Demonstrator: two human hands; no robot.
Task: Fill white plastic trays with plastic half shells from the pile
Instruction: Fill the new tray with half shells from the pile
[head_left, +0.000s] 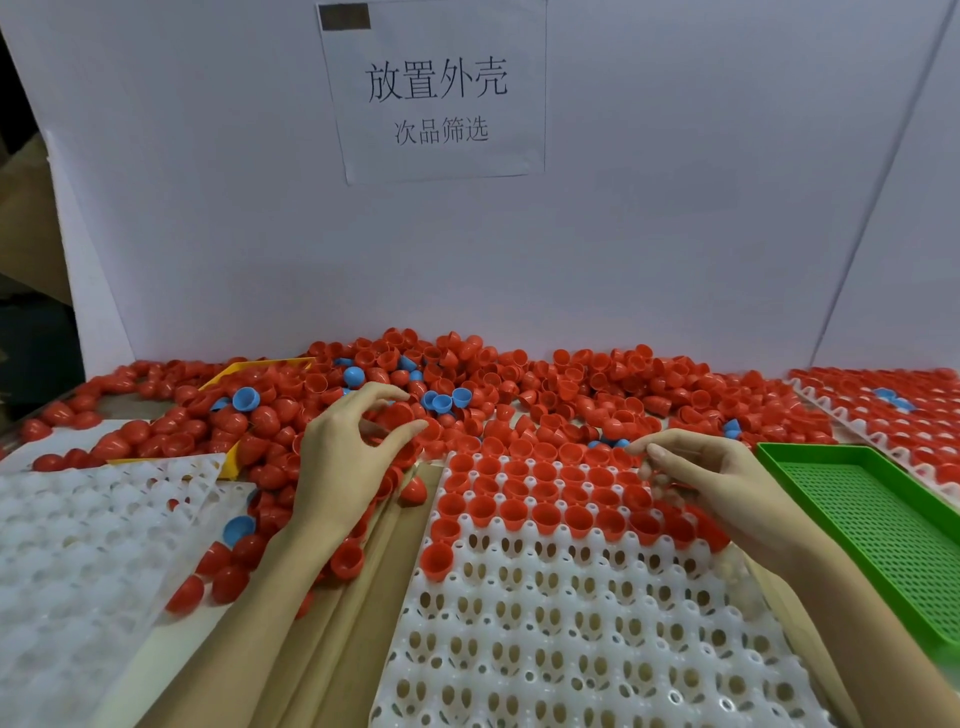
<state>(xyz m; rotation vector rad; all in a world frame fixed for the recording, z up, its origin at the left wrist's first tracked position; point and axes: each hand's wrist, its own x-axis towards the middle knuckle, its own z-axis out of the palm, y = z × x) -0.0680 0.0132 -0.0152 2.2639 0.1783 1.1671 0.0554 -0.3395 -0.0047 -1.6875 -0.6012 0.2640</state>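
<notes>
The left hand (348, 457) has its grip spread, fingers arched over red half shells (400, 415) in the pile (519, 384) at 12 o'clock. The right hand (711, 478) hovers over the white tray (571, 649); whether its blurred fingers pinch anything I cannot tell. Likely risks: nested shells lifted together, or a blue shell (245, 399) seated by mistake.

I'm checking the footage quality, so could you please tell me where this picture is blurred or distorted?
Head view: the fingers of the right hand are smeared by motion; the left hand is sharp; the wide lens bends the wall's edges outward; light is even, with no harsh glare on the white tray.
</notes>
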